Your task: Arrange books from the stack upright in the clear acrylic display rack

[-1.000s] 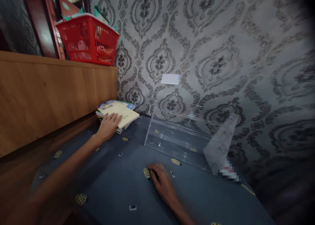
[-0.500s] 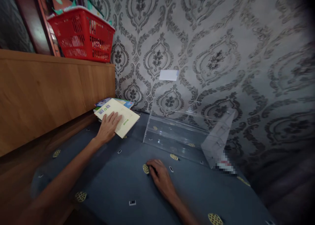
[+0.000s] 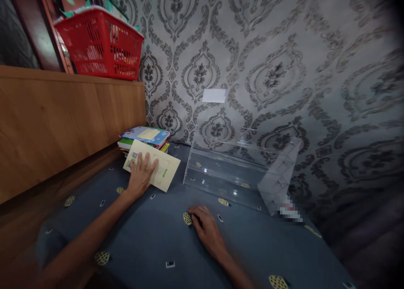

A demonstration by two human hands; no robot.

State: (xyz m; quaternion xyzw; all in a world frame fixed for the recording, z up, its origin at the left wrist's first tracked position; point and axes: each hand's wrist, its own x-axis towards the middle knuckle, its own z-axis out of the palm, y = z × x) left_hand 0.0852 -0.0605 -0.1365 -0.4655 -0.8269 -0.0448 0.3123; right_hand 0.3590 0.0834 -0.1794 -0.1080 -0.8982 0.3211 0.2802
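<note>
My left hand (image 3: 142,175) lies across a thin cream-coloured book (image 3: 164,171), its fingers spread over the cover and the thumb out of sight. The book has small green and purple print and is just in front of a stack of books (image 3: 143,137), overlapping its near side. A light blue book with a cream patch tops that stack. My right hand (image 3: 205,228) rests on the dark blue cloth (image 3: 142,234), fingers loosely bent, a gap between thumb and forefinger, holding nothing. Beyond it stands a clear acrylic stepped rack (image 3: 227,171) with nothing visible on its tiers.
A wooden cabinet or board (image 3: 72,116) runs along the left side, with a filled red plastic basket (image 3: 104,44) on top. Patterned wallpaper (image 3: 271,74) covers the wall behind the rack. A white label (image 3: 214,95) shows above the tiers. A blurred-out item (image 3: 289,210) sits beside the rack's right end.
My left hand has drawn the cream book off the stack, toward me and slightly right, uncovering the light blue book. The right hand has stayed in place.
</note>
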